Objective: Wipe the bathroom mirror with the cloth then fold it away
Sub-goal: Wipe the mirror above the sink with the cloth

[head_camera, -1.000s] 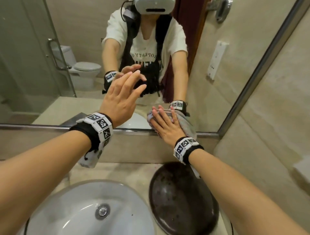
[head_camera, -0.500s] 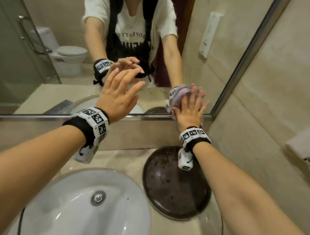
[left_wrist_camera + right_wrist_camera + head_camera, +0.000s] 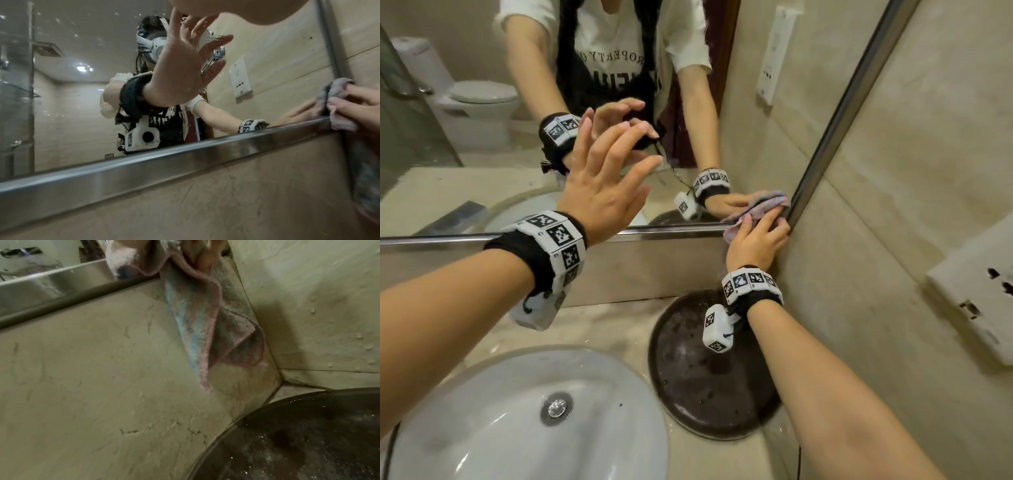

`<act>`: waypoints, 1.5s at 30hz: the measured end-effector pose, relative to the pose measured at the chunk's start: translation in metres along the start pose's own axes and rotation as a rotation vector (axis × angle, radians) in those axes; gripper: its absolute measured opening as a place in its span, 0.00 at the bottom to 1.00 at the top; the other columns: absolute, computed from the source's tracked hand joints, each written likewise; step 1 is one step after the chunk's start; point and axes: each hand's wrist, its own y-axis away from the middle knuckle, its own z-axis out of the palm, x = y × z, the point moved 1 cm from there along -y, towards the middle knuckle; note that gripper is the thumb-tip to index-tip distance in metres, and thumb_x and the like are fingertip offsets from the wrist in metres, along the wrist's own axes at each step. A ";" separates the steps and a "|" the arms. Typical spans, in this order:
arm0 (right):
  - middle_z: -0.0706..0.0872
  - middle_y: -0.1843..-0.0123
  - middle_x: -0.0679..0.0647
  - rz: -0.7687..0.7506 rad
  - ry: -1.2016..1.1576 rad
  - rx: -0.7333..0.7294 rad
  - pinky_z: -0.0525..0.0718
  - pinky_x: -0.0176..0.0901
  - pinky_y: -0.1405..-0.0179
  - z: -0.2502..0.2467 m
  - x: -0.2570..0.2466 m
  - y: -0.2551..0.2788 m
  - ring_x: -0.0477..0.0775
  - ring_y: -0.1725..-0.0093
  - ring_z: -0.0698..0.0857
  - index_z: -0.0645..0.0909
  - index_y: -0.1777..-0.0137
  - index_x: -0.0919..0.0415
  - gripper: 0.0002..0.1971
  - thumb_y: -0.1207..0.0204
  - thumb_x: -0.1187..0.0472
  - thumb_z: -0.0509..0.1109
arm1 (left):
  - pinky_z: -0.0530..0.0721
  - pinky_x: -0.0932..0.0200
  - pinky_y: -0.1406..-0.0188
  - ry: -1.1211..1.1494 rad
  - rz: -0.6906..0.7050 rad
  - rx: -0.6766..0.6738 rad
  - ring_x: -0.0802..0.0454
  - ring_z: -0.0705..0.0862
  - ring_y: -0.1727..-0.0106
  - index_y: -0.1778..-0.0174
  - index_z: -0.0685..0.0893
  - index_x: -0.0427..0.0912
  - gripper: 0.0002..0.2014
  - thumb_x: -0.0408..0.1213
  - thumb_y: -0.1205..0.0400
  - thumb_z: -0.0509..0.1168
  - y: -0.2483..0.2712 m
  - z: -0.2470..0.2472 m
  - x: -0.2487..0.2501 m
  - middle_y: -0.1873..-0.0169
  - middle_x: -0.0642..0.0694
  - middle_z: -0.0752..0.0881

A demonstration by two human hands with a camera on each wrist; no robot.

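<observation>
The mirror fills the wall ahead, its steel frame along the bottom and right side. My right hand grips a bunched pink and grey cloth and presses it into the mirror's lower right corner. In the left wrist view the cloth bulges between the curled fingers. In the right wrist view the rest of the cloth hangs down over the tiled wall below the frame. My left hand is raised, open with fingers spread, close to the glass at centre; I cannot tell whether it touches.
A white sink lies below my left arm. A dark round tray sits on the counter under my right wrist. The tiled side wall stands right beside the cloth and carries a white socket plate.
My right hand has carried the cloth rightward and down along the glass into the mirror's bottom right corner. The left hand stays raised and open.
</observation>
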 end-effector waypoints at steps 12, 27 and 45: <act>0.80 0.41 0.63 -0.663 0.081 -0.347 0.86 0.48 0.53 0.013 -0.072 0.082 0.62 0.48 0.78 0.69 0.28 0.67 0.33 0.34 0.61 0.74 | 0.62 0.28 0.26 -0.037 -0.038 -0.065 0.40 0.64 0.27 0.39 0.83 0.41 0.15 0.40 0.19 0.62 0.017 -0.016 -0.014 0.28 0.40 0.64; 0.67 0.35 0.55 -1.230 0.240 0.286 0.67 0.52 0.35 -0.039 -0.100 -0.072 0.56 0.40 0.70 0.70 0.29 0.58 0.26 0.27 0.50 0.64 | 0.42 0.48 0.19 -0.074 -0.073 -0.020 0.43 0.59 0.23 0.37 0.77 0.43 0.17 0.41 0.21 0.59 -0.010 -0.036 -0.044 0.29 0.42 0.65; 0.70 0.21 0.57 -1.689 0.457 -0.161 0.34 0.57 0.20 -0.022 -0.103 -0.029 0.61 0.18 0.59 0.65 0.22 0.56 0.30 0.27 0.63 0.51 | 0.62 0.37 0.24 -0.202 -0.094 -0.165 0.43 0.65 0.24 0.25 0.71 0.36 0.27 0.36 0.22 0.60 -0.004 -0.057 -0.035 0.24 0.37 0.71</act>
